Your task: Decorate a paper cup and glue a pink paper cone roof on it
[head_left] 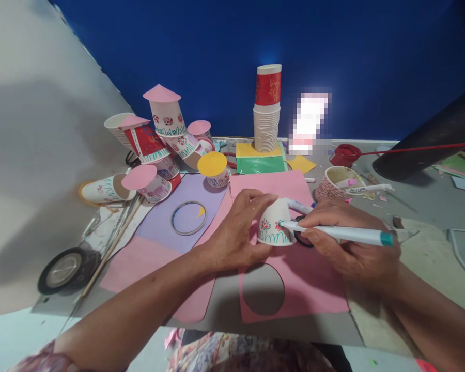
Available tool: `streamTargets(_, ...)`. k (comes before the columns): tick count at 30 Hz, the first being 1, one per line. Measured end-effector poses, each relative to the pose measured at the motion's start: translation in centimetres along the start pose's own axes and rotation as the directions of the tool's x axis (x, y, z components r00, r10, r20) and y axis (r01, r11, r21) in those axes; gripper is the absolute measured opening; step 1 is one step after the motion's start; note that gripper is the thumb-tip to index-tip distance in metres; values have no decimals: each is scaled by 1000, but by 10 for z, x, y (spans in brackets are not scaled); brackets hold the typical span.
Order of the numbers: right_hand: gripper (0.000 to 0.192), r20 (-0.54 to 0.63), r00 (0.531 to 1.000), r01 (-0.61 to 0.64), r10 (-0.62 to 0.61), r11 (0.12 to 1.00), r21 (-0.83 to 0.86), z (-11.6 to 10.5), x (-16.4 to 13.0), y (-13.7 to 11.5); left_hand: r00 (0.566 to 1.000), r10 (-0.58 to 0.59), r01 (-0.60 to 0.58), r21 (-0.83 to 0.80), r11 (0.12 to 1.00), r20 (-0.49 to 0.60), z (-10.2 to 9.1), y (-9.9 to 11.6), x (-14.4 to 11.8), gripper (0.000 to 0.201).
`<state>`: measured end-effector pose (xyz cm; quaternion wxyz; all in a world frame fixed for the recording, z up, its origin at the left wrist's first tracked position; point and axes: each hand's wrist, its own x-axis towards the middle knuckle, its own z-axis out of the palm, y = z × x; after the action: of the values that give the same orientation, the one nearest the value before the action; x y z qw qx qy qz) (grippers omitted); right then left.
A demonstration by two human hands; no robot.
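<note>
An upturned white paper cup with red flowers and teal grass strokes [275, 223] is gripped by the left hand [238, 232] on a pink paper sheet with a round cut-out [294, 289]. A white marker with a teal end [341, 233] is pinched in the right hand [344, 237], its tip touching the cup's side. Between the hands, just below them, lies the cut-out hole.

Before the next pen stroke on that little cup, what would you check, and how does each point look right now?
1. Left hand steadies the upturned paper cup: ok.
2. Right hand has a firm grip on the teal marker: ok.
3. Marker tip meets the cup wall near the green grass lines: ok.
4. Cup rim rests flat on the pink paper: cannot tell, fingers hide part of it.
5. Ink on the red flowers is dry: cannot tell.
</note>
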<state>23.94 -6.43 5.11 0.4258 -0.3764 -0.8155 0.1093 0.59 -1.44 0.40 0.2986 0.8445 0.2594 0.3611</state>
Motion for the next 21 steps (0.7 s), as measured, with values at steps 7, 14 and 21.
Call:
streamTargets(7,16,-5,1000,11,-11,1000,9,1,1,0,1000,-7,7,-4,1000,14,0,0,1,81)
streamTargets(14,14,-67,998,-14,17,999,49,-1,-2,0,1000,-6,6,4,1000,8,-1,1,0,80)
streamTargets(21,13,-53,998,40,-38,998,44,0,-1,-1,1000,19,-19,8,1000,-13,0,-2,0,80)
